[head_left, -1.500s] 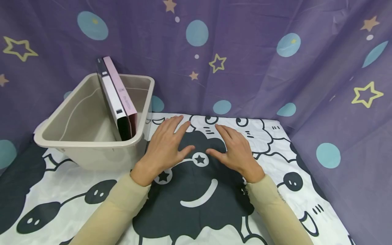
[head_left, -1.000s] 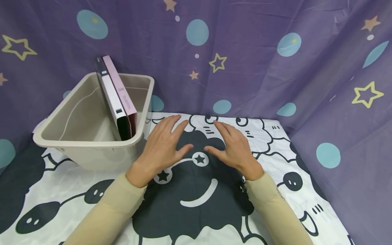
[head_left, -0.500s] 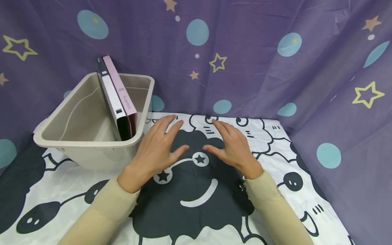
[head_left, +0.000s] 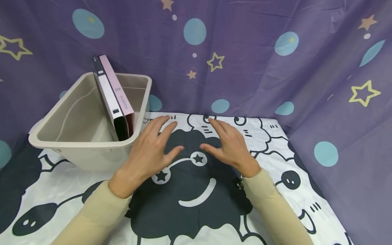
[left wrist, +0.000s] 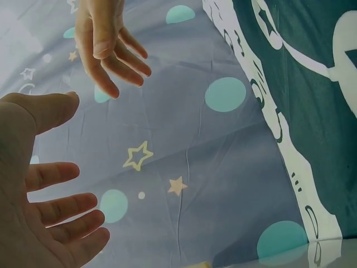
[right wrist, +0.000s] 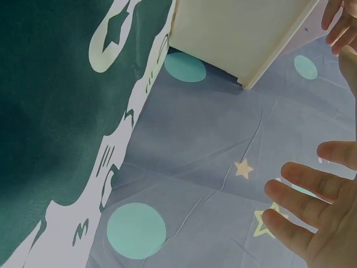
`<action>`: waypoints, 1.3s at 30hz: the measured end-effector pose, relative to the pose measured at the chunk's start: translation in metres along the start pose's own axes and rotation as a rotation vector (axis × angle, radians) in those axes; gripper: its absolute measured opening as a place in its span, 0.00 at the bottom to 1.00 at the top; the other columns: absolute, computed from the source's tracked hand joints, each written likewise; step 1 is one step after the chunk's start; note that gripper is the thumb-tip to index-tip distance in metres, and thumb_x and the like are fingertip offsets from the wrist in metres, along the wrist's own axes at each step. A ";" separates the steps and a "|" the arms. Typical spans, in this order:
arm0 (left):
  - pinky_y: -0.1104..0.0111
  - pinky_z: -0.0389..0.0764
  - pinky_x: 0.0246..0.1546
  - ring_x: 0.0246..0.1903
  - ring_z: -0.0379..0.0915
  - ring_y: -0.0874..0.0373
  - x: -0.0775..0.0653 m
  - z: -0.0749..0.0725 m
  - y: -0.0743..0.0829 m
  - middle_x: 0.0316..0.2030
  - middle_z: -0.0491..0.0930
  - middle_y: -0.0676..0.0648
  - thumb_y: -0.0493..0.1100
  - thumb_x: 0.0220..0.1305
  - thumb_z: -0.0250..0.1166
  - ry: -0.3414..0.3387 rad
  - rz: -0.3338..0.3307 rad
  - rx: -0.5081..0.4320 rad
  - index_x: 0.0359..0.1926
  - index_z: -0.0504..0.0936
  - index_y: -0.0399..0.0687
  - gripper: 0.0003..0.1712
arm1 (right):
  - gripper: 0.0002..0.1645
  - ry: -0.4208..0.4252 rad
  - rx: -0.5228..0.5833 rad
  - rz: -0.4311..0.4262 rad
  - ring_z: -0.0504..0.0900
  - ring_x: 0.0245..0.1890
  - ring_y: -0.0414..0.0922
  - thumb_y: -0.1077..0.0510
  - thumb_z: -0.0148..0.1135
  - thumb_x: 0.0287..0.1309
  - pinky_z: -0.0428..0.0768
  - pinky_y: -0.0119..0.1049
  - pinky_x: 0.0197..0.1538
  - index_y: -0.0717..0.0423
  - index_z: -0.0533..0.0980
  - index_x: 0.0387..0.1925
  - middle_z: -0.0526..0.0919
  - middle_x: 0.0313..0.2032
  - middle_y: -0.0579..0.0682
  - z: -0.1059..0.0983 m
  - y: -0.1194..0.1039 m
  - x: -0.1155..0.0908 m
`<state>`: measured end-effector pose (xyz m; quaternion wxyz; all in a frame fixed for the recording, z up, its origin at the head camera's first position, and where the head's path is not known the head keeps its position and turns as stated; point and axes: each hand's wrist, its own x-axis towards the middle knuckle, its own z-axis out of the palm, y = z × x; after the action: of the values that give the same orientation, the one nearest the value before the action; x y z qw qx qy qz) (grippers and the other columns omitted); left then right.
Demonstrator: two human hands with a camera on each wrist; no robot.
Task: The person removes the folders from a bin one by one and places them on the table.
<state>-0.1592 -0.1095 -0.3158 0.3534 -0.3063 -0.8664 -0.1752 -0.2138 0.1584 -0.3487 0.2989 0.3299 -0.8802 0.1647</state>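
Note:
My left hand (head_left: 147, 149) hovers beside the right front corner of a beige plastic bin (head_left: 88, 158), fingers spread and holding nothing. Whether it brushes the bin cannot be told. To its right, my right hand (head_left: 231, 146) is held over the bedsheet, thumb apart and grasping nothing. Inside the bin, two file binders lean side by side and rise above the back rim: one with a black and white spine (head_left: 107, 90), the other pink (head_left: 116, 85). The left wrist view shows both palms bare; the bin's wall (right wrist: 234, 33) appears in the right wrist view.
A white sheet (head_left: 202, 234) printed with black and white cartoon sheep covers the surface under the hands. Behind and to the right hangs a purple curtain (head_left: 245, 75) with stars and blue ovals. The bin stands at the left against the curtain.
My left hand has drifted left and slightly nearer to me, closer to the bin. The right hand has shifted slightly left. The bin and binders stay put; the head view has turned slightly.

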 end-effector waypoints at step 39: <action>0.48 0.65 0.58 0.56 0.67 0.37 0.001 -0.045 -0.004 0.56 0.72 0.34 0.48 0.46 0.73 0.132 0.077 -0.020 0.55 0.77 0.37 0.35 | 0.52 -0.031 -0.017 -0.060 0.74 0.55 0.50 0.25 0.56 0.51 0.71 0.48 0.55 0.47 0.61 0.70 0.73 0.59 0.53 -0.008 -0.012 0.029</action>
<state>-0.1400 -0.1352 -0.2846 0.4130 -0.3308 -0.8270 -0.1900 -0.2199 0.1393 -0.3232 0.2928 0.3560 -0.8758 0.1431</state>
